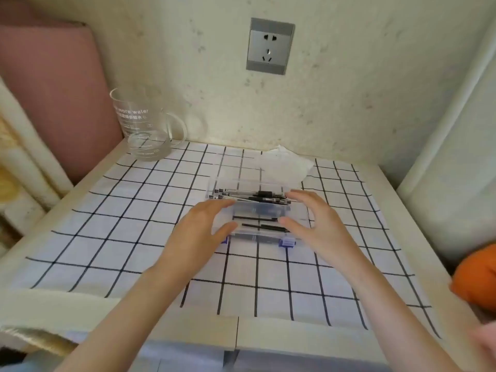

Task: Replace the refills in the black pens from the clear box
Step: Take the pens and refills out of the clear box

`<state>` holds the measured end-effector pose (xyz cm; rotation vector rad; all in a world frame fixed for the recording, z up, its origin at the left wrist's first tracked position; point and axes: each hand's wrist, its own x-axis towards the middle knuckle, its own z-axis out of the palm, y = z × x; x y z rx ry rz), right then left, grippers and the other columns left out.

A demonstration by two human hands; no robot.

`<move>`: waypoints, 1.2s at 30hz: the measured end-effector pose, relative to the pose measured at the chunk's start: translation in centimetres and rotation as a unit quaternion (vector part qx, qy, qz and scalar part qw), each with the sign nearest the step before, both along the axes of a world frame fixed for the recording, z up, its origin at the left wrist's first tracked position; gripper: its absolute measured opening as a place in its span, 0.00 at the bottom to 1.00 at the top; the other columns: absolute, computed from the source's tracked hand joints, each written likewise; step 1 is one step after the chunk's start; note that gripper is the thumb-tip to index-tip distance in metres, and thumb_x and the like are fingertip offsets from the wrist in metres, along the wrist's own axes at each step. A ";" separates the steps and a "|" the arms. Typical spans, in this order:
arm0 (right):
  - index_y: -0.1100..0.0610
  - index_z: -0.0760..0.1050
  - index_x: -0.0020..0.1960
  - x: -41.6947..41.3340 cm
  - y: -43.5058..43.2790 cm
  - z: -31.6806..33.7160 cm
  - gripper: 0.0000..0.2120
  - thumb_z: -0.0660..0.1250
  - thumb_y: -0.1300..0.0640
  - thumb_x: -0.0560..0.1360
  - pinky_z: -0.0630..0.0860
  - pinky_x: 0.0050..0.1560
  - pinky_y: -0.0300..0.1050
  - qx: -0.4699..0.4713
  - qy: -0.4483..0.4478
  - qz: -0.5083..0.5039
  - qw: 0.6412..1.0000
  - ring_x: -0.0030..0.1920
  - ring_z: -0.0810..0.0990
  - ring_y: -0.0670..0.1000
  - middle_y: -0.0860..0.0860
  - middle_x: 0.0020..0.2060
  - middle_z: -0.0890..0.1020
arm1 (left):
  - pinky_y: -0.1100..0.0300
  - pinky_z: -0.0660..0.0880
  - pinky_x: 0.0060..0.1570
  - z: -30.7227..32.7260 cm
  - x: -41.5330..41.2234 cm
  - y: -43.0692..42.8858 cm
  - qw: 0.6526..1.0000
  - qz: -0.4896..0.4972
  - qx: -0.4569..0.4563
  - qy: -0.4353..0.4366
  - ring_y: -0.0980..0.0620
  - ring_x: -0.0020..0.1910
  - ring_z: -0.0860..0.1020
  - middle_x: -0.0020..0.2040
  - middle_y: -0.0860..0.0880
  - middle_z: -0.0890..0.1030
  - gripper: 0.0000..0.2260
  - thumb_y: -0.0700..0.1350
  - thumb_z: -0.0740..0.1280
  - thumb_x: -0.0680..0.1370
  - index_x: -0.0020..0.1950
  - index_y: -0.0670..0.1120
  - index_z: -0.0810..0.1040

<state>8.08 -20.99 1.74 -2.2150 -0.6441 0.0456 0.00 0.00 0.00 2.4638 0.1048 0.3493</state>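
Observation:
A clear plastic box [257, 210] with purple clasps [287, 242] lies in the middle of the checked cloth. Its lid looks lifted at the far side. Black pens [257, 196] lie bunched in the far part, and thin black refills [261, 222] lie nearer to me. My left hand [200, 232] grips the box's left end, fingers on the lid and thumb at the front edge. My right hand [314, 224] grips the right end in the same way, thumb over the lid near the refills.
A white cloth with a black grid [134, 210] covers the small table. A clear glass mug [145, 124] stands at the back left. A white tissue [284, 165] lies behind the box. A wall socket [269, 47] is above. An orange object [477, 275] sits at the right edge.

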 end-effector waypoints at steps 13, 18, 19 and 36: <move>0.52 0.65 0.71 3.4 3.6 -0.7 0.27 0.58 0.39 0.77 0.64 0.64 0.39 -0.143 -0.051 0.024 0.988 0.67 0.67 0.46 0.47 0.67 0.70 | 0.71 0.58 0.59 -1.2 1.5 -0.6 0.998 -0.025 0.045 -0.038 0.56 0.64 0.71 0.63 0.53 0.76 0.17 0.52 0.62 0.77 0.65 0.51 0.73; 0.55 0.69 0.67 4.3 4.6 -2.0 0.32 0.50 0.33 0.75 0.69 0.60 0.45 -0.261 -0.100 0.010 0.960 0.62 0.69 0.51 0.50 0.62 0.72 | 0.63 0.68 0.57 -1.4 1.7 -0.5 0.997 -0.038 0.032 -0.060 0.57 0.54 0.73 0.51 0.55 0.79 0.21 0.61 0.60 0.74 0.61 0.50 0.76; 0.55 0.69 0.66 4.4 4.8 -2.2 0.33 0.49 0.33 0.74 0.69 0.59 0.45 -0.274 -0.104 0.009 0.956 0.61 0.69 0.51 0.50 0.61 0.72 | 0.63 0.68 0.55 -1.7 1.8 -0.3 0.996 -0.038 0.040 -0.072 0.58 0.53 0.72 0.49 0.55 0.79 0.23 0.61 0.57 0.72 0.61 0.50 0.76; 0.50 0.70 0.49 5.3 5.9 -1.5 0.27 0.60 0.27 0.67 0.67 0.37 0.42 -0.243 -0.060 0.005 0.968 0.46 0.74 0.48 0.45 0.44 0.76 | 0.63 0.62 0.56 -2.7 2.3 -0.2 0.995 0.002 0.042 -0.089 0.57 0.60 0.62 0.59 0.49 0.74 0.27 0.62 0.58 0.71 0.66 0.50 0.72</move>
